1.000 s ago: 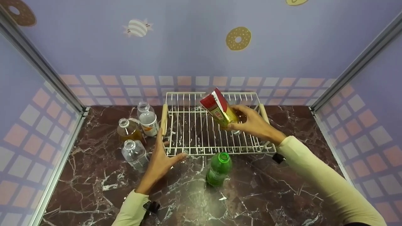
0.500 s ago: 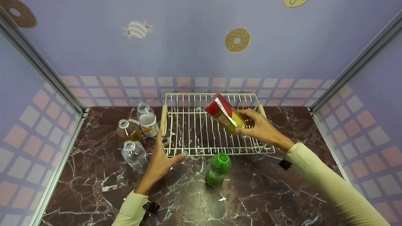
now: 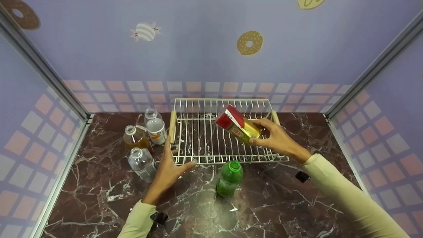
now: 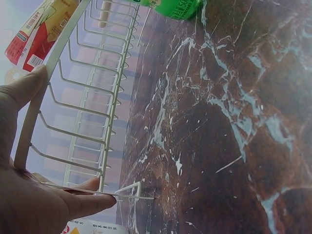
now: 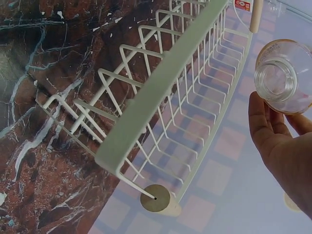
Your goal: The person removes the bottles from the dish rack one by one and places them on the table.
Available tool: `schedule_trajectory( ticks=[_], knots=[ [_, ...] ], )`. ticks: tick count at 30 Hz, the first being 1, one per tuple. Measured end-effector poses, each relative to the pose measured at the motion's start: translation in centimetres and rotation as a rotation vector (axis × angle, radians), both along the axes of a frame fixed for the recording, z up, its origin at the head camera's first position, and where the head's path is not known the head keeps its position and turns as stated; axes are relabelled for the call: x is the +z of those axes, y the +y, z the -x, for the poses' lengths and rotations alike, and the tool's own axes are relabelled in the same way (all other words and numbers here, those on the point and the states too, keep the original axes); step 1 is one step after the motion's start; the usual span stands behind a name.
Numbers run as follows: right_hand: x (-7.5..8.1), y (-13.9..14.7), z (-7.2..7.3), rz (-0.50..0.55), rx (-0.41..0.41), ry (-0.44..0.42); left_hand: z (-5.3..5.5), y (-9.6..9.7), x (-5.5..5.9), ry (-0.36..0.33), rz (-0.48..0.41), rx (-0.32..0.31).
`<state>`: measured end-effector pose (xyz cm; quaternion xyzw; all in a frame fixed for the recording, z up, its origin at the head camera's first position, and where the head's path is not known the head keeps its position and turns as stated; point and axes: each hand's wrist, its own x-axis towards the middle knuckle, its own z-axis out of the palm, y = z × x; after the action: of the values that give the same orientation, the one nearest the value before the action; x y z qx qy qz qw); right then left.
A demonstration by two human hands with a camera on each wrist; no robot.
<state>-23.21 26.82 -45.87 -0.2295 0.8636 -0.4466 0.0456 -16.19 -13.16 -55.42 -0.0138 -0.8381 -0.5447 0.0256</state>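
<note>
My right hand (image 3: 276, 137) grips a plastic bottle (image 3: 239, 127) with a red and yellow label. It is held tilted above a white wire rack (image 3: 205, 155) with wooden end handles. In the right wrist view, the bottle's uncapped threaded mouth (image 5: 277, 82) faces the camera. My left hand (image 3: 168, 170) holds the rack's front left corner. Its thumb (image 4: 29, 85) lies on the front rail in the left wrist view, with the fingers around the end wires. A green bottle (image 3: 230, 178) stands upright in front of the rack.
To the left of the rack stand a clear bottle with a white label (image 3: 156, 129), a bottle of brownish colour (image 3: 137, 138) and another clear bottle (image 3: 142, 165). A patterned back wall (image 3: 205, 59) and side walls enclose the marble-look tabletop (image 3: 264, 205).
My right hand has moved right and slightly toward me with the labelled bottle, which now lies at a flatter tilt. The left hand and the rack stay in place.
</note>
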Motion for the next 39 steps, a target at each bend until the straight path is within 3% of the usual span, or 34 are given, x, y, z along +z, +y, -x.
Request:
schedule_trajectory(
  ticks=[10,20,26,31,39],
  knots=[
    [0.0,0.1,-0.4,0.002,0.014,-0.002,0.1,0.0,-0.1,0.019,-0.009,-0.016],
    [0.3,0.2,-0.6,-0.015,0.004,0.007,0.0,0.2,0.3,0.136,0.043,-0.018],
    [0.4,0.1,-0.7,-0.023,0.007,0.015,-0.3,0.6,1.4,0.285,0.069,-0.03],
    [0.5,-0.3,-0.8,-0.019,0.013,0.034,-0.5,1.1,2.7,0.433,0.158,-0.067],
    [1.0,-1.7,-0.9,-0.006,0.063,0.059,-0.9,2.7,5.4,0.483,0.276,-0.229]
  ],
)
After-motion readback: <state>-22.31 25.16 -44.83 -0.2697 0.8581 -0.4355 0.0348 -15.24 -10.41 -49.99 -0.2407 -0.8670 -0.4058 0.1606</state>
